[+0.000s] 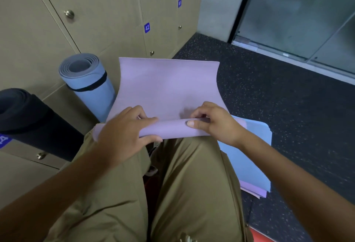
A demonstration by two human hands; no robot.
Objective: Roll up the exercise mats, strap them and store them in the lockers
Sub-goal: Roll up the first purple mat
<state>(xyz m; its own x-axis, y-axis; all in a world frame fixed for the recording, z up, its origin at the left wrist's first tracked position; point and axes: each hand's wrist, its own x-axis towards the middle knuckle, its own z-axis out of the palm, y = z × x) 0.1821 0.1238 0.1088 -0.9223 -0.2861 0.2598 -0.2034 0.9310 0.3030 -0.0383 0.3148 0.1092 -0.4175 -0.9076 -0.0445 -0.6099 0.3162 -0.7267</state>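
Note:
A purple mat (167,88) lies spread from my knees toward the lockers (92,11), its near end curled into a thin roll. My left hand (123,132) grips the left part of that roll, fingers over the top and thumb below. My right hand (213,122) pinches the right part, thumb lying along the roll. A light blue rolled mat (90,88) with a black strap stands upright against the lockers at the left. A dark rolled mat (32,120) lies at the far left.
More flat mats, blue (249,157) over purple, lie on the floor under my right forearm. Tan locker doors numbered 41 and 42 are shut. Dark speckled flooring (269,97) stretches to the right toward a glass door (299,17). My legs in khaki trousers fill the foreground.

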